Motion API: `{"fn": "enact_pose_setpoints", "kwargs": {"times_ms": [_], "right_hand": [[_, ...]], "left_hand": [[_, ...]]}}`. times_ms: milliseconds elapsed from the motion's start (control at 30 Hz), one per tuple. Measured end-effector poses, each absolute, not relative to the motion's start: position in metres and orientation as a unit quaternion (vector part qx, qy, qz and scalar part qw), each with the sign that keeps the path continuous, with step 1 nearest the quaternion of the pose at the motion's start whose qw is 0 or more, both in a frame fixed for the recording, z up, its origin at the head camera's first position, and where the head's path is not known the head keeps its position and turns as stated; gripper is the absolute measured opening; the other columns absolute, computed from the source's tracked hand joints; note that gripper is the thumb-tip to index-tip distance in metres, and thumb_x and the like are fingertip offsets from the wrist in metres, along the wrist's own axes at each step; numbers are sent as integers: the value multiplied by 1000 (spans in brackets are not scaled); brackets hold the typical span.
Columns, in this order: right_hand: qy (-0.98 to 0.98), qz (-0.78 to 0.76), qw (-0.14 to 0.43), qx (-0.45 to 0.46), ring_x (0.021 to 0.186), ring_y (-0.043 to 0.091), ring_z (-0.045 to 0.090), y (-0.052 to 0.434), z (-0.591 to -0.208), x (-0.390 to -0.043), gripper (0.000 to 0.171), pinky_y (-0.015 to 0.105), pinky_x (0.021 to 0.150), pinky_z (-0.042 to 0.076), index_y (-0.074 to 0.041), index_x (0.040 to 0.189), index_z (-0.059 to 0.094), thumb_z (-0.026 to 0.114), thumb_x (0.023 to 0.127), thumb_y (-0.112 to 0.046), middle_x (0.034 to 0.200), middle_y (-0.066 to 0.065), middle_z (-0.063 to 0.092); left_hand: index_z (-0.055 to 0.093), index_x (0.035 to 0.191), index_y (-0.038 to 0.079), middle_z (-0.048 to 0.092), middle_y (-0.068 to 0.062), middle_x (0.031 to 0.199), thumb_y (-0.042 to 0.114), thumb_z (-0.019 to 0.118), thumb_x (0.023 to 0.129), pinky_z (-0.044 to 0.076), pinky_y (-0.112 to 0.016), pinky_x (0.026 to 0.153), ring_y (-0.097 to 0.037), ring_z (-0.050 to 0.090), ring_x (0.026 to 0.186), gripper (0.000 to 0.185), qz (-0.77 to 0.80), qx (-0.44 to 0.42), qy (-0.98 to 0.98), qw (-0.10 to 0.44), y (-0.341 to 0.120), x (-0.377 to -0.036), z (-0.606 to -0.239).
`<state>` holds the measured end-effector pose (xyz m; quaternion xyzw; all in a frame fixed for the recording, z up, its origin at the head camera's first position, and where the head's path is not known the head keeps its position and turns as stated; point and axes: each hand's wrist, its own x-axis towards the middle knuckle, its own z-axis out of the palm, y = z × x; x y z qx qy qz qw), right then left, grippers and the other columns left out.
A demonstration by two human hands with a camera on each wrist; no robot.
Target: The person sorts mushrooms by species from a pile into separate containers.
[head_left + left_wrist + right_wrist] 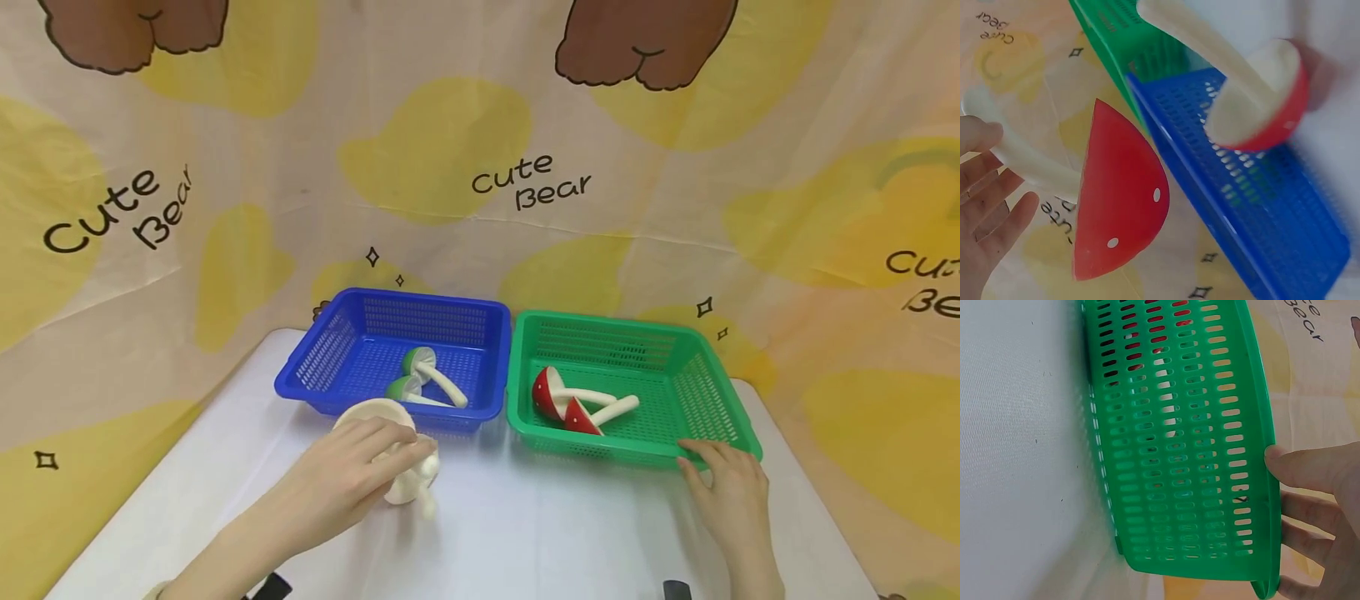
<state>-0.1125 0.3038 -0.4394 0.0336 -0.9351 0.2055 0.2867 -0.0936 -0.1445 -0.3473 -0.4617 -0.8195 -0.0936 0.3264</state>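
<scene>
My left hand [348,475] pinches the pale handle of a mushroom-shaped ladle [1122,200], whose red bowl has white dots, in front of the blue basket [487,410]. Close by is a second red ladle [1275,125] with its cream inside showing; the hand partly hides both in the head view. With thumb and fingers on either side of the rim, my right hand [731,492] grips the green basket [630,454] at its near right corner. Inside that basket lie two red mushroom ladles, one left [549,393] and one nearer [581,417].
Two green-capped mushroom ladles, a farther one [446,385] and a nearer one [405,388], lie in the blue basket. Both baskets stand side by side on a white table [525,533]. Behind them hangs a yellow-patterned cloth [420,150].
</scene>
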Motion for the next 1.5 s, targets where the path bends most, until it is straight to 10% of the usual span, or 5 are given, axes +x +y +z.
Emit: {"fn": "enact_pose_setpoints", "kwargs": {"times_ms": [133, 700, 1000, 1500], "right_hand": [[-934, 207, 289, 33, 100, 42, 54, 304, -439, -112, 24, 61, 85, 36, -6, 100, 70, 75, 77, -5, 103, 20, 69], [-931, 212, 294, 35, 101, 42, 55, 304, -440, -113, 24, 62, 86, 35, -6, 100, 70, 75, 77, -4, 103, 19, 69], [-928, 209, 306, 38, 99, 41, 56, 304, -440, -112, 23, 61, 85, 36, -6, 98, 70, 76, 76, -4, 101, 19, 69], [-929, 220, 295, 31, 102, 39, 54, 303, -438, -109, 23, 64, 90, 33, -6, 101, 70, 74, 78, -4, 104, 18, 69]], "left_hand": [[64, 120, 19, 66, 6, 105, 2, 72, 72, 49, -34, 92, -15, 60, 101, 52, -64, -485, -814, 313, -128, -108, -339], [68, 114, 25, 67, 7, 93, 8, 70, 83, 46, -29, 87, -15, 59, 91, 35, 1, -572, -755, 321, -53, -169, -309], [69, 99, 30, 62, 12, 79, 14, 67, 85, 33, -20, 62, -9, 47, 64, 21, 24, -616, -705, 349, -4, -198, -309], [69, 112, 26, 63, 8, 92, 5, 60, 85, 40, -19, 66, -10, 55, 77, 35, 71, -613, -750, 238, 52, -250, -322]]}}
